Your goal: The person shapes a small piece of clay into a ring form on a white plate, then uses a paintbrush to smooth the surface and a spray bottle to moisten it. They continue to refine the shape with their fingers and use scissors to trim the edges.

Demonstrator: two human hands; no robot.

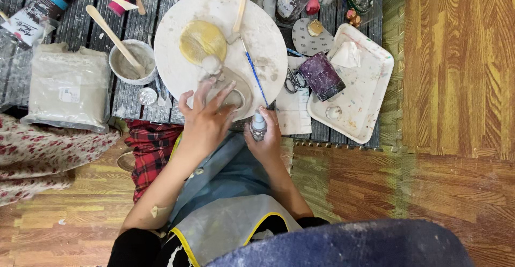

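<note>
My left hand rests with spread fingers on a grey clay piece at the near edge of a round white board. A yellow sponge lies on the board just beyond the clay. My right hand grips a small spray bottle, held upright at the board's near rim. A thin blue brush lies on the board to the right of the clay, and a wooden tool rests at the board's far side.
A small bowl of grey slip with a wooden stick and a bagged clay block sit left. Right of the board are scissors, a purple cup and a white tray. Bottles and tools crowd the far edge.
</note>
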